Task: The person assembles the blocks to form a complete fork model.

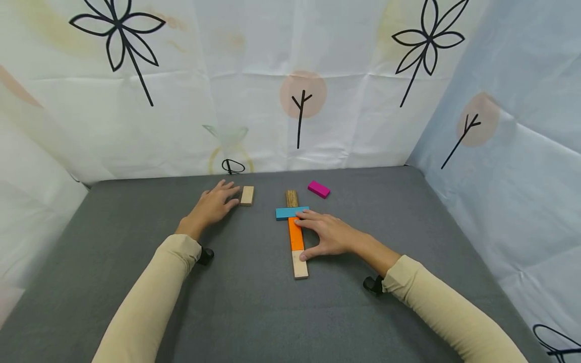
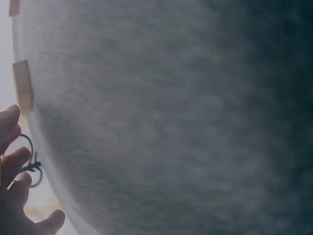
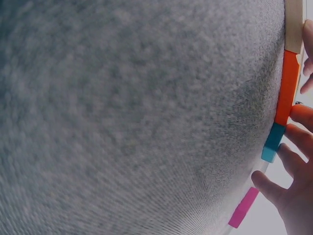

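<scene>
A row of wooden blocks lies on the grey table: a brown block [image 1: 292, 198] at the far end, an orange block [image 1: 296, 237] in the middle and a pale wood block [image 1: 300, 265] at the near end. Across the row lies a blue block [image 1: 286, 214]. My right hand [image 1: 330, 234] is spread at the row's right side, its fingers over the blue block's right end and the orange block's top, its thumb at the pale block. Farther left, my left hand [image 1: 213, 205] reaches with loose fingers beside another pale block [image 1: 247, 195], holding nothing.
A magenta block [image 1: 319, 189] lies beyond the right hand, right of the row. White fabric [image 1: 254, 101] with printed plants stands behind the table's far edge, and more fabric [image 1: 513, 151] stands on the right.
</scene>
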Tool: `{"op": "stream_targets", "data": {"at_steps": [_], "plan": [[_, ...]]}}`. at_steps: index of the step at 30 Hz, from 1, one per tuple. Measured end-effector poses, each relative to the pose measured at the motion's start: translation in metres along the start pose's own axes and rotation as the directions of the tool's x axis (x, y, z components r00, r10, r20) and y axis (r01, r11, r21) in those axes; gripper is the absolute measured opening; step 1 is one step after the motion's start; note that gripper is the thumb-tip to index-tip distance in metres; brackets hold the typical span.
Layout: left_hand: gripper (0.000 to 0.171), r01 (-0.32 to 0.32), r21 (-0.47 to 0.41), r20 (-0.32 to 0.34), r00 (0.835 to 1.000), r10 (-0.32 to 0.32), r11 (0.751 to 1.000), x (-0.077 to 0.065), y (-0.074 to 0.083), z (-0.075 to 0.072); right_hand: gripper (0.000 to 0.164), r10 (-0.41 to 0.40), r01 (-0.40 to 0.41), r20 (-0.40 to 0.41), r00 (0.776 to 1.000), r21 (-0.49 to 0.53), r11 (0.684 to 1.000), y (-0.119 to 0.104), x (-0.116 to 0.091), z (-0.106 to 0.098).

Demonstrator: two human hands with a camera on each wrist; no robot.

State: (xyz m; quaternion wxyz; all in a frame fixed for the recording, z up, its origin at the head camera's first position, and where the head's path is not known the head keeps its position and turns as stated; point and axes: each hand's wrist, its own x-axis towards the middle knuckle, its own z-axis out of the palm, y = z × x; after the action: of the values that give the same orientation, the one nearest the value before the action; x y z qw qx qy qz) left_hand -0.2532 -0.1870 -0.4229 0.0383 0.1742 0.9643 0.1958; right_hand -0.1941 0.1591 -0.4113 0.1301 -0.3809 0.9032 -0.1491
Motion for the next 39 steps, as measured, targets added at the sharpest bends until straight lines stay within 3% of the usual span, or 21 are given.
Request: {"op": "stream_targets", "data": {"at_steps": [5,15,24,39], "plan": [[0.053,0.009,0.043,0.039,0.999,-0.011,0.999,-0.001,-0.002,0.003,0.089,0.003,-0.003,0.003,1.0,0.0,1.0,0.001,0.0,0.001],[0.052,-0.026,0.106,0.028,0.999,0.023,0.994,0.003,-0.002,0.005,0.089,0.006,-0.006,0.002,1.0,-0.003,1.0,0.001,0.001,0.001],[0.054,-0.038,0.087,0.025,0.999,0.036,0.995,0.007,-0.001,0.008,0.089,0.002,-0.002,0.003,1.0,0.007,1.0,0.001,0.001,0.0],[0.056,-0.044,0.09,0.002,0.999,0.044,0.995,0.016,0.016,0.015,0.089,-0.003,0.003,0.0,1.0,0.004,1.0,-0.001,0.001,-0.002]]}}
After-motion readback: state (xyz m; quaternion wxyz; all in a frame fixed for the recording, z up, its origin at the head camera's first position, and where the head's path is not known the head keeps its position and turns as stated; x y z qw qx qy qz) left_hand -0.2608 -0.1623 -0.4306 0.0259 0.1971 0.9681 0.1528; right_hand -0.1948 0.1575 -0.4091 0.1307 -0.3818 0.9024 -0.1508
